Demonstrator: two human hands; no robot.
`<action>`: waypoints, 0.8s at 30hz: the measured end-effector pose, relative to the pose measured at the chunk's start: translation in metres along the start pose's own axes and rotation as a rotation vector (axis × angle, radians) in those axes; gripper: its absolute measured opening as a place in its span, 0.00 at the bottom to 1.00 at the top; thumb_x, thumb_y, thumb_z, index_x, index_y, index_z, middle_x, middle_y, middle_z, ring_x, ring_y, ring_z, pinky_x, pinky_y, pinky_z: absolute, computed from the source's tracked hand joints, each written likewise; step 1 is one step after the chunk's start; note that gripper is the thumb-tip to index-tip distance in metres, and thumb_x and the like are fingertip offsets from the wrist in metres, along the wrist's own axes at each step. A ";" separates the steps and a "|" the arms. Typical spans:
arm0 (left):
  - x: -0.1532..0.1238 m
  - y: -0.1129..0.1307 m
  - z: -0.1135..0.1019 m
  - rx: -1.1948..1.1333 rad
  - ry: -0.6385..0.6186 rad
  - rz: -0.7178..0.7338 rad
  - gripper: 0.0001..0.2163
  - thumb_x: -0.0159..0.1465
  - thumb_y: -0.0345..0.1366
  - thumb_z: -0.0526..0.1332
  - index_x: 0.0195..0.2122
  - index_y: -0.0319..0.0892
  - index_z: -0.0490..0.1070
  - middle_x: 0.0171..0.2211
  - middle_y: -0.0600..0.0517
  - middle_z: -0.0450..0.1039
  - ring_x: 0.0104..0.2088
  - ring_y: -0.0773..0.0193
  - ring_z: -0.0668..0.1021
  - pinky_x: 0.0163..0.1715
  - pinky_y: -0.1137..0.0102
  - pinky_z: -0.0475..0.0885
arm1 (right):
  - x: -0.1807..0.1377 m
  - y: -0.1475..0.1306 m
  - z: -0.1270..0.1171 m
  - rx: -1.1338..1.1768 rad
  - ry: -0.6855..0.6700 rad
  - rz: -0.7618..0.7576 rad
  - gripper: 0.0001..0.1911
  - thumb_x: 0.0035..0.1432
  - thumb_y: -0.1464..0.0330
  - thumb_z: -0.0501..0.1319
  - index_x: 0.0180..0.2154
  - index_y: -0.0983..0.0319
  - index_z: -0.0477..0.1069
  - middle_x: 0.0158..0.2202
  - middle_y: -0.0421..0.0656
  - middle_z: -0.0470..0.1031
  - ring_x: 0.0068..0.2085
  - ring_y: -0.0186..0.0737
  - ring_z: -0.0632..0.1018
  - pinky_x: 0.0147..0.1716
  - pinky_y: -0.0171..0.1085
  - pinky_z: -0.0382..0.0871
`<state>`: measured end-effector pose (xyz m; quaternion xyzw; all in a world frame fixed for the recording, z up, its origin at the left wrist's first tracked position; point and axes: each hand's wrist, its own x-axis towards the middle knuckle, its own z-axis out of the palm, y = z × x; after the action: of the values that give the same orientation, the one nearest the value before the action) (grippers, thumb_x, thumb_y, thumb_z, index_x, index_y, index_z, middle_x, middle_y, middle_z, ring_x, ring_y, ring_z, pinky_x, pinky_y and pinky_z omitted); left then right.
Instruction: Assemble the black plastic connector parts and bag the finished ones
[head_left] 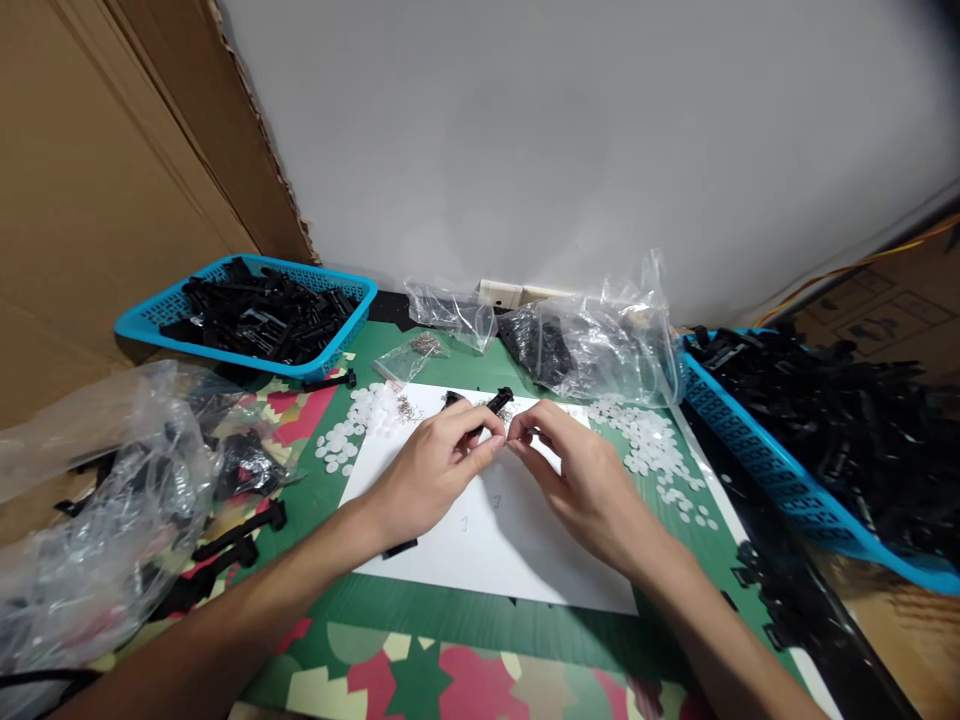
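Note:
Over a white sheet of paper (pixel 495 555), my left hand (pixel 442 465) and my right hand (pixel 566 460) meet with thumbs and index fingers pinched. Whatever sits between their fingertips is too small to name. Just behind the left fingers a black plastic part (pixel 500 400) slants up; I cannot tell whether that hand holds it or it lies on the paper. Another black part (pixel 452 398) shows beyond the left knuckles. Tiny metal pieces (pixel 406 408) lie at the paper's far edge. Beside it are white discs (pixel 341 445) on the left and more white discs (pixel 652 440) on the right.
Black parts fill a blue basket (pixel 129 325) at far left and another blue basket (pixel 780 490) at right. Clear plastic bags (pixel 607 345) stand by the wall; a large plastic bag (pixel 142 530) lies left. Loose black parts (pixel 240 530) rest near my left forearm.

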<state>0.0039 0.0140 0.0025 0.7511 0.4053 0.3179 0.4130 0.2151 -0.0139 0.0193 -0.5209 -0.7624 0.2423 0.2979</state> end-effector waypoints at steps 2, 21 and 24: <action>0.000 0.001 0.000 -0.049 0.019 0.006 0.09 0.75 0.43 0.59 0.46 0.46 0.77 0.40 0.53 0.73 0.36 0.64 0.72 0.37 0.68 0.65 | 0.000 0.000 0.000 0.083 0.021 0.038 0.06 0.74 0.64 0.58 0.45 0.57 0.72 0.41 0.43 0.78 0.38 0.41 0.76 0.36 0.38 0.67; -0.009 0.014 -0.001 -0.211 -0.027 -0.021 0.21 0.80 0.46 0.46 0.69 0.52 0.64 0.53 0.48 0.75 0.44 0.61 0.76 0.46 0.66 0.71 | -0.004 -0.001 0.006 0.287 0.399 -0.079 0.02 0.64 0.70 0.69 0.37 0.59 0.82 0.32 0.41 0.77 0.29 0.34 0.71 0.23 0.35 0.60; -0.011 0.010 0.003 -0.297 -0.068 0.000 0.27 0.77 0.46 0.55 0.76 0.55 0.53 0.51 0.49 0.75 0.43 0.62 0.77 0.43 0.68 0.73 | -0.006 -0.005 0.003 0.244 0.460 -0.155 0.04 0.62 0.73 0.70 0.37 0.59 0.83 0.32 0.42 0.77 0.28 0.34 0.72 0.21 0.34 0.60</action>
<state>0.0046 0.0006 0.0082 0.6918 0.3398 0.3488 0.5332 0.2115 -0.0216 0.0198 -0.4628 -0.6773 0.1840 0.5414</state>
